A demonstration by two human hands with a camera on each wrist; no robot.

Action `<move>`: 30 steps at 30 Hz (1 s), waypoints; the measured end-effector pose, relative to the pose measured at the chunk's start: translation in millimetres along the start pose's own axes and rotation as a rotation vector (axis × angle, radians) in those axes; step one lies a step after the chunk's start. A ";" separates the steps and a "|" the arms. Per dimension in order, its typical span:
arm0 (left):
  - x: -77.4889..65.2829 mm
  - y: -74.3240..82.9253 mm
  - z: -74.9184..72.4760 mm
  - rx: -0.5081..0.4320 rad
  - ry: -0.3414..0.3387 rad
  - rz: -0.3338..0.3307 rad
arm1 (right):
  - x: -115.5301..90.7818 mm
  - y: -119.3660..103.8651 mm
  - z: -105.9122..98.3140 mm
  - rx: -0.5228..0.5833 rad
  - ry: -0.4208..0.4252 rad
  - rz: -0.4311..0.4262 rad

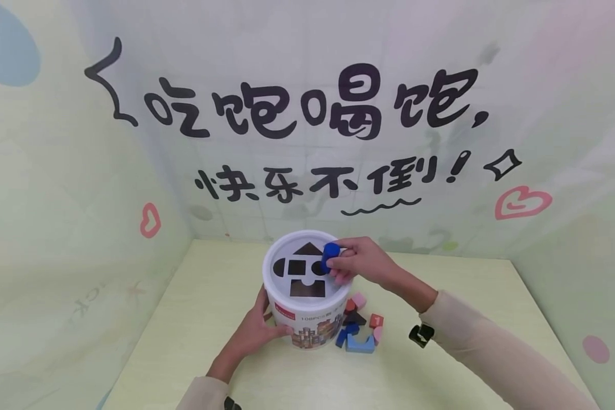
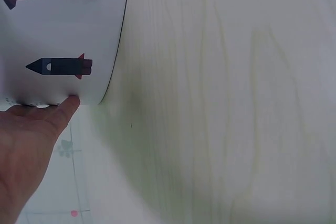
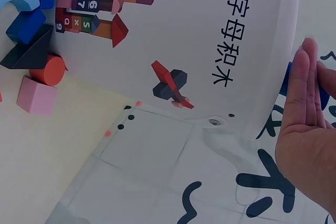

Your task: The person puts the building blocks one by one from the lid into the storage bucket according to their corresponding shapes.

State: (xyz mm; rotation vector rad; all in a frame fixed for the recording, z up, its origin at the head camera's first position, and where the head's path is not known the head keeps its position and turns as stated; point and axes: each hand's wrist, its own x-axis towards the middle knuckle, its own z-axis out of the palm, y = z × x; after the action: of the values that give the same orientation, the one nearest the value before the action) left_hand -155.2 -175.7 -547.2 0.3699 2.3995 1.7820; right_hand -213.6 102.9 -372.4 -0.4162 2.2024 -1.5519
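A white bucket (image 1: 307,307) with a white lid (image 1: 275,289) stands upright; its lid has several dark shaped holes. My left hand (image 1: 258,327) rests against the bucket's left side, the thumb on the front and the fingers spread along the wall. In the left wrist view, this hand (image 2: 31,145) touches the printed wall. My right hand (image 1: 364,262) pinches a blue cylinder block (image 1: 330,253) between thumb and fingers, upright above the lid next to the round hole (image 1: 318,268). In the right wrist view, the fingers hide most of the block.
Loose blocks lie at the bucket's right: a light blue arch block (image 1: 360,344), a red block (image 1: 376,320), a dark triangular block (image 1: 355,319), pink blocks and dark blue ones. Printed cloth walls (image 1: 307,171) enclose the pale tabletop (image 1: 441,330).
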 end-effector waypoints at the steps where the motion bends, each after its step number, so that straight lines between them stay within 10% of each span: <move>1: 0.1 -0.1 -0.2 0.001 -0.001 -0.002 | 0.3 -0.4 0.1 0.000 0.000 -0.001; 30: 2.1 0.5 -0.3 0.006 0.000 -0.014 | 6.9 -0.4 8.1 -0.017 -0.001 0.007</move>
State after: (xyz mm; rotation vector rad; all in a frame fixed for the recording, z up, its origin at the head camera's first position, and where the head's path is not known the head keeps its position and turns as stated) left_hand -157.3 -175.3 -546.6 0.3528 2.4026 1.7693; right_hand -215.7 92.9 -375.6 -0.4131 2.2160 -1.5296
